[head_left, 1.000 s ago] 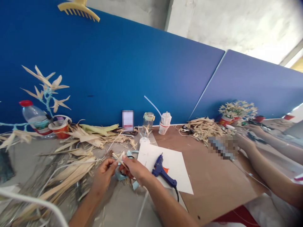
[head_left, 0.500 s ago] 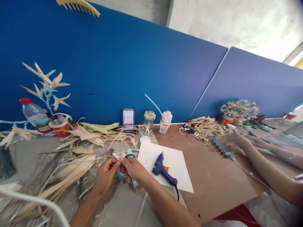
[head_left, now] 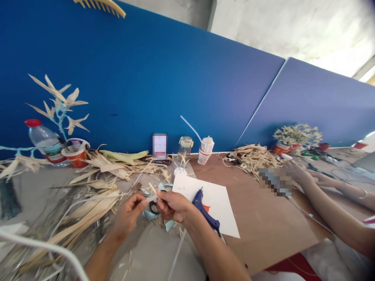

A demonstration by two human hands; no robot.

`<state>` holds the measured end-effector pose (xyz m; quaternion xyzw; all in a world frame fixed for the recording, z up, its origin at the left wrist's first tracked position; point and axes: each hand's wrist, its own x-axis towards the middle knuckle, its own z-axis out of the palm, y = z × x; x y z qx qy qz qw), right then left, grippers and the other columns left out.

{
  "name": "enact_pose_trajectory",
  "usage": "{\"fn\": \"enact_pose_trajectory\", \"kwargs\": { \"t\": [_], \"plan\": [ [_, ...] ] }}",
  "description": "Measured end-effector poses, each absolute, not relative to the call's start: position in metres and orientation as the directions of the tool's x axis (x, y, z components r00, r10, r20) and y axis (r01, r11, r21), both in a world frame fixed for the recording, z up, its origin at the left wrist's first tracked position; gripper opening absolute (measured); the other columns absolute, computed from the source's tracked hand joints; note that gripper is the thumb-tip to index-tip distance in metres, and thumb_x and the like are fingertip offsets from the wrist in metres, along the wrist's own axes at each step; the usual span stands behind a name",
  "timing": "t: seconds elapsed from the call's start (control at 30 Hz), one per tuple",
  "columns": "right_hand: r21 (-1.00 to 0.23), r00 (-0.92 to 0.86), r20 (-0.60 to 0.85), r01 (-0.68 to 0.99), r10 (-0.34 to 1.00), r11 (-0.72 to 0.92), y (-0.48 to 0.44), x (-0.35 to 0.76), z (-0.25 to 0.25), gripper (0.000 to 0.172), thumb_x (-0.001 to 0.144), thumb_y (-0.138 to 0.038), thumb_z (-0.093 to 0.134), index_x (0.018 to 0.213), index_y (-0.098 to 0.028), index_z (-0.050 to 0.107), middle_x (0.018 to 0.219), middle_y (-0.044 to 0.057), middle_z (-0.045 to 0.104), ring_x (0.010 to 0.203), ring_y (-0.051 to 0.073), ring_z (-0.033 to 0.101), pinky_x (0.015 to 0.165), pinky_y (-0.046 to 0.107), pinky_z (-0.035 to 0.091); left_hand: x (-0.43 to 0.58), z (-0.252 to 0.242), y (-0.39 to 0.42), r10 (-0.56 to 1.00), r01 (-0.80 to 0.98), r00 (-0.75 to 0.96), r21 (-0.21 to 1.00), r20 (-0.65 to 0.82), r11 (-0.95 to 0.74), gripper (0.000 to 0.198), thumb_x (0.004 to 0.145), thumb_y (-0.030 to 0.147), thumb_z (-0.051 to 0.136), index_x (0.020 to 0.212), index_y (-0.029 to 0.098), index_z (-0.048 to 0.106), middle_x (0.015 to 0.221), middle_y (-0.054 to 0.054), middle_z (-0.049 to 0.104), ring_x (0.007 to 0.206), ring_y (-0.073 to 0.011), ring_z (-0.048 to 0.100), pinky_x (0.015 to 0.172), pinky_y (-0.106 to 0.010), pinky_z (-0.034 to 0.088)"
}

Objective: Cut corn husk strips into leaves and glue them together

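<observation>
My left hand (head_left: 130, 210) pinches the left end of a pale strip (head_left: 151, 198), which looks like corn husk or paper. My right hand (head_left: 174, 206) is closed on the same piece, and a narrow cream-coloured end (head_left: 152, 188) sticks up beside its thumb. Just below the fingers lies a black ring-shaped thing (head_left: 153, 207), partly hidden, among light blue scraps (head_left: 150, 215). To the right of my right hand, a blue glue gun (head_left: 206, 214) rests on a white sheet (head_left: 230, 218), its rear partly behind my forearm.
Dried corn husks (head_left: 88, 208) cover the left side. Behind stand a red-capped bottle (head_left: 43, 142), a red cup (head_left: 76, 156), a phone-like screen (head_left: 159, 146), a clear jar (head_left: 185, 146) and a white cup (head_left: 203, 156). At right, a co-worker's arms (head_left: 325, 207) reach over the table.
My right hand has turned and shifted slightly right, drawing away from my left fingertips. More of the pale strip shows between the hands, with its cream end now pointing up.
</observation>
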<state>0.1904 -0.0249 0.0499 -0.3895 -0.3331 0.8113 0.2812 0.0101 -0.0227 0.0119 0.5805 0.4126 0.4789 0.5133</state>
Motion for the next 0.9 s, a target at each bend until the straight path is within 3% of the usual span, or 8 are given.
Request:
{"fn": "enact_pose_trajectory", "kwargs": {
  "t": [0.23,0.4,0.47,0.57,0.7,0.77,0.83,0.9],
  "plan": [
    [-0.708,-0.572,-0.402,-0.301,0.715,-0.639,-0.02,0.208,0.052,0.057,0.096,-0.048,0.04,0.048,-0.016,0.043,0.037,-0.007,0.034,0.032,0.003,0.015,0.033,0.015,0.01,0.005,0.011,-0.018,0.986,-0.009,0.133,0.995,0.099,-0.099,0.031,0.07,0.046,0.073,0.065,0.017,0.061,0.057,0.003,0.05,0.055,-0.0115,0.042,0.053,-0.023,0.034],
    [-0.682,-0.32,-0.395,-0.526,0.861,-0.509,-0.013,0.226,0.058,0.059,0.096,-0.054,0.035,0.053,-0.016,0.046,0.041,-0.007,0.035,0.033,0.003,0.017,0.035,0.016,0.016,0.001,0.011,-0.01,1.0,-0.109,0.014,0.994,0.019,-0.017,0.038,0.066,0.051,0.074,0.063,0.017,0.057,0.049,0.008,0.038,0.046,-0.0075,0.031,0.046,-0.021,0.024],
    [-0.73,-0.263,-0.414,-0.476,0.871,-0.49,-0.012,0.219,0.053,0.061,0.091,-0.064,0.036,0.064,-0.014,0.058,0.049,-0.003,0.046,0.037,0.006,0.034,0.04,0.018,0.029,0.004,0.011,-0.009,0.999,-0.155,0.04,0.988,-0.02,0.026,0.041,0.062,0.053,0.077,0.063,0.017,0.056,0.049,0.009,0.037,0.045,-0.0065,0.029,0.045,-0.02,0.023],
    [-0.853,-0.157,-0.328,-0.374,0.931,-0.364,-0.014,0.202,0.041,0.053,0.082,-0.066,0.051,0.077,-0.015,0.064,0.069,0.003,0.061,0.067,0.016,0.059,0.067,0.028,0.047,0.01,0.012,-0.012,0.996,-0.204,0.07,0.977,-0.053,0.066,0.044,0.056,0.053,0.08,0.064,0.017,0.057,0.048,0.009,0.038,0.044,-0.0057,0.029,0.044,-0.02,0.024],
    [-1.0,0.153,0.025,0.001,0.988,0.026,-0.018,0.192,0.035,0.038,0.073,-0.052,0.068,0.093,-0.02,0.071,0.104,0.008,0.066,0.107,0.025,0.054,0.091,0.036,0.039,0.016,0.012,-0.015,0.996,-0.229,0.064,0.971,-0.058,0.071,0.044,0.055,0.052,0.081,0.063,0.016,0.058,0.049,0.008,0.043,0.045,-0.0061,0.033,0.045,-0.02,0.026],
    [-0.985,0.171,0.126,0.136,0.977,0.103,-0.02,0.191,0.036,0.03,0.072,-0.047,0.069,0.086,-0.02,0.073,0.096,0.007,0.067,0.098,0.024,0.056,0.085,0.034,0.041,0.018,0.009,-0.016,0.996,-0.222,0.07,0.973,-0.047,0.061,0.042,0.057,0.052,0.08,0.064,0.016,0.058,0.049,0.008,0.042,0.045,-0.0061,0.033,0.045,-0.02,0.025],
    [-0.993,0.066,0.057,0.106,0.996,0.05,-0.022,0.188,0.038,0.029,0.075,-0.046,0.064,0.074,-0.018,0.071,0.074,0.004,0.064,0.073,0.018,0.056,0.068,0.029,0.041,0.019,0.007,-0.016,0.996,-0.196,0.076,0.979,-0.037,0.051,0.04,0.061,0.052,0.077,0.065,0.017,0.059,0.048,0.009,0.041,0.045,-0.0063,0.031,0.044,-0.02,0.024],
    [-0.998,-0.067,-0.053,-0.012,0.996,-0.054,-0.024,0.181,0.037,0.031,0.076,-0.045,0.061,0.065,-0.017,0.066,0.058,-0.001,0.056,0.054,0.012,0.045,0.055,0.025,0.033,0.02,0.006,-0.018,0.996,-0.149,0.087,0.988,-0.029,0.042,0.039,0.063,0.052,0.076,0.066,0.017,0.06,0.049,0.008,0.042,0.045,-0.0068,0.032,0.044,-0.02,0.024]
  ]
}}
